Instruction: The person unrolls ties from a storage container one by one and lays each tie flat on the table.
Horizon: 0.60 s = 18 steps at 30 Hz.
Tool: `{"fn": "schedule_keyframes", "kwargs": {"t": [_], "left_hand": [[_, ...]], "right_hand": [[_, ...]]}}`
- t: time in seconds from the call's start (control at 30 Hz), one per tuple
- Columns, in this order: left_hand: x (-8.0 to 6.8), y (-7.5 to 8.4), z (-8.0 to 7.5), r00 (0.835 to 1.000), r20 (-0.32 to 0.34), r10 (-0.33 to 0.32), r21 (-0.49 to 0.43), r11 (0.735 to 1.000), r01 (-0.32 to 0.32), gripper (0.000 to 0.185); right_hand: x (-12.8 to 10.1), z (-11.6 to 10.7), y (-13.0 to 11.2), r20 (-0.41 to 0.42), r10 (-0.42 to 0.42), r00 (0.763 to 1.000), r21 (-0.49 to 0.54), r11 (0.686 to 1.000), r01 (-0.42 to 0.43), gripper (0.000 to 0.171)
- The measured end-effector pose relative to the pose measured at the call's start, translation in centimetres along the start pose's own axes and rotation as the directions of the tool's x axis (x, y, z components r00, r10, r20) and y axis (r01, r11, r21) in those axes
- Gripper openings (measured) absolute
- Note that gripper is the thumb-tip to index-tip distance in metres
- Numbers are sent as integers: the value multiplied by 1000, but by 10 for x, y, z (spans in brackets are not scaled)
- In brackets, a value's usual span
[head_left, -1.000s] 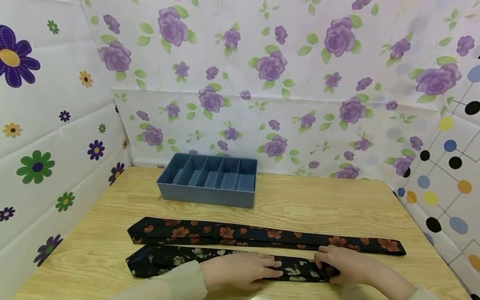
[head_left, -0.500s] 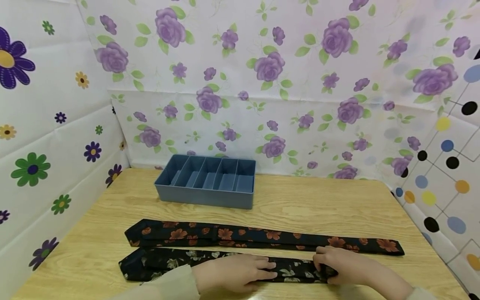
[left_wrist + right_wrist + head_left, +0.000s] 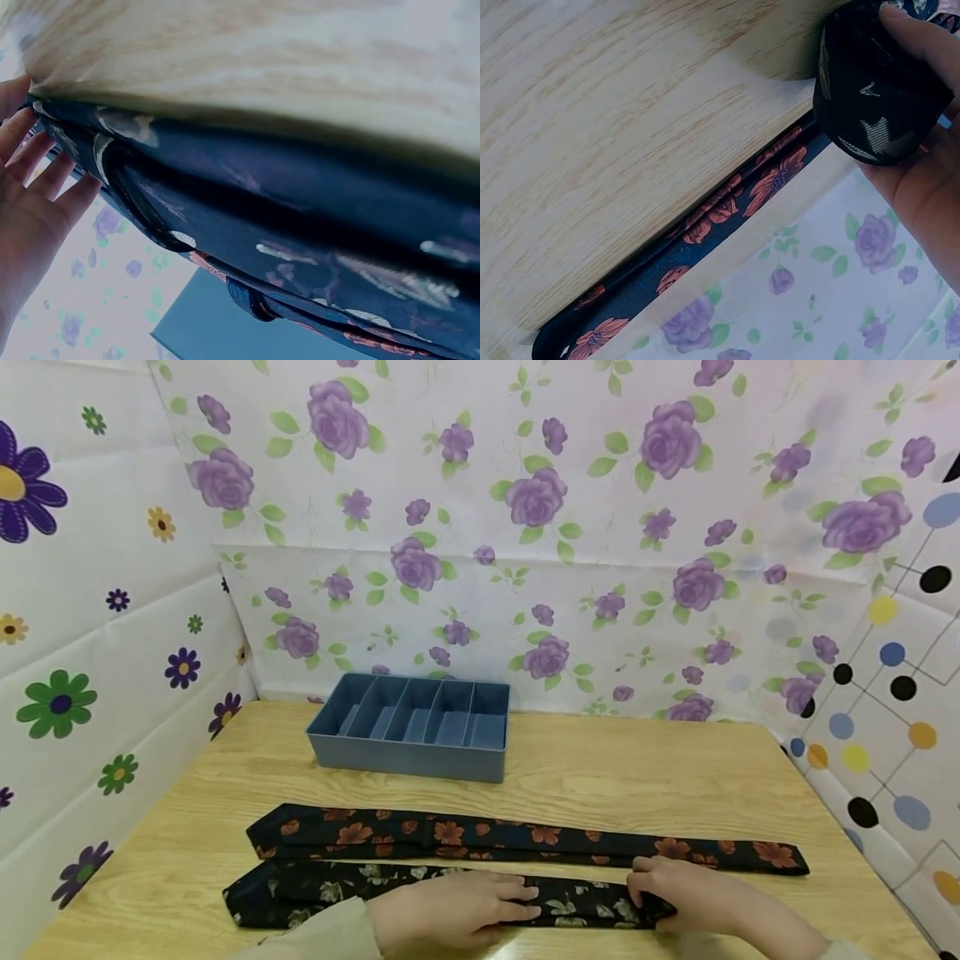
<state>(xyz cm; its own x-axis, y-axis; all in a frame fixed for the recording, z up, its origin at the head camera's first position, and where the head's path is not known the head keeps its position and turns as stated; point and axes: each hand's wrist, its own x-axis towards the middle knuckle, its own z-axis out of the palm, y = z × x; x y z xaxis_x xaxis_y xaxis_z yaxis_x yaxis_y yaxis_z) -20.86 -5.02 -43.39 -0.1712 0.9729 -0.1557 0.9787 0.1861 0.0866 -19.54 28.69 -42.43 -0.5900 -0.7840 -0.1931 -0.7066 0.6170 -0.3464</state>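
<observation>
A black necktie with cream flowers point(image 3: 570, 902) lies lengthwise near the front of the table, its pointed wide end at the left. My left hand point(image 3: 457, 906) rests flat across its middle with the fingers stretched out; the left wrist view shows those fingers point(image 3: 56, 176) along the tie's edge. At the right, my right hand point(image 3: 697, 893) pinches the tie's folded end point(image 3: 877, 112) between thumb and fingers, where the fabric bends into a rounded loop. Just behind lies a second dark necktie with orange flowers point(image 3: 543, 837), stretched out roughly parallel and untouched by the left hand.
A blue-grey box with several compartments point(image 3: 408, 760) stands at the back left of the wooden table point(image 3: 637, 777). Behind it rises a white cloth with purple roses point(image 3: 536, 497). Patterned sheets also border the left and right sides.
My left hand has slid left, and the near tie's wide end has shifted left with it. My right hand keeps its hold at the folded end. The head view has shifted slightly.
</observation>
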Motion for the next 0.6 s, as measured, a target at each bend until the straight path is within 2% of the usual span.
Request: {"fn": "schedule_keyframes", "kwargs": {"t": [0.4,0.6], "left_hand": [[0,-1,6,999,-43,5,-14,1000,-6,48],[2,-2,5,1000,-30,1,-36,999,-2,47]], "right_hand": [[-2,1,1,-4,15,1000,-1,1000,-15,26],[-3,2,2,-20,7,1000,-21,1000,-7,27]]}}
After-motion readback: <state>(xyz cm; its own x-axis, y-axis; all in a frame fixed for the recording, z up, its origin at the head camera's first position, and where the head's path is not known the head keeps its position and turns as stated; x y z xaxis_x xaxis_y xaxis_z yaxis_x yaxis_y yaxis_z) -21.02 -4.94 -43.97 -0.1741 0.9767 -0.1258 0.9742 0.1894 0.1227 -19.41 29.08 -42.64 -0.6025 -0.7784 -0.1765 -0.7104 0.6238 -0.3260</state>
